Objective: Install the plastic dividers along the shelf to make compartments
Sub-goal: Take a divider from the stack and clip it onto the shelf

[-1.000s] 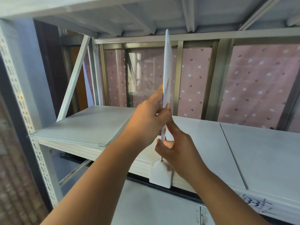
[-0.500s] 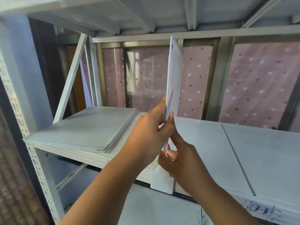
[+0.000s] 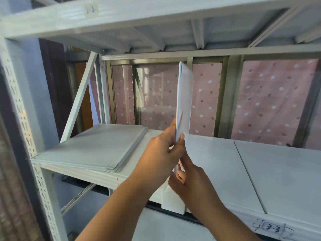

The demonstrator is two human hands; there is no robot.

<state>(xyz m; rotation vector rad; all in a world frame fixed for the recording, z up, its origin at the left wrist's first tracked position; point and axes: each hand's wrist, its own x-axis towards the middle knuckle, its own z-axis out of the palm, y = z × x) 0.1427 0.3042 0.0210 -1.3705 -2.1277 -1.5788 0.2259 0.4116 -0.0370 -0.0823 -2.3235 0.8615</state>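
Observation:
A thin white plastic divider (image 3: 184, 100) stands upright and edge-on over the white shelf (image 3: 217, 162). My left hand (image 3: 163, 153) pinches its front edge about midway up. My right hand (image 3: 189, 181) grips the same edge lower down, near the shelf's front lip. A white clip foot (image 3: 171, 200) at the divider's base hangs over the front lip of the shelf. A flat stack of several more dividers (image 3: 97, 148) lies on the shelf's left end.
A perforated white upright (image 3: 27, 133) and a diagonal brace (image 3: 79, 96) frame the left side. The upper shelf (image 3: 156, 16) is close overhead. A pink dotted curtain (image 3: 271, 101) hangs behind. A label reading 3-3 (image 3: 273, 230) is on the front lip.
The view has shifted, so the scene sits lower and further right in frame. The divider has turned slightly, showing more of its right face. Both hands keep their grip.

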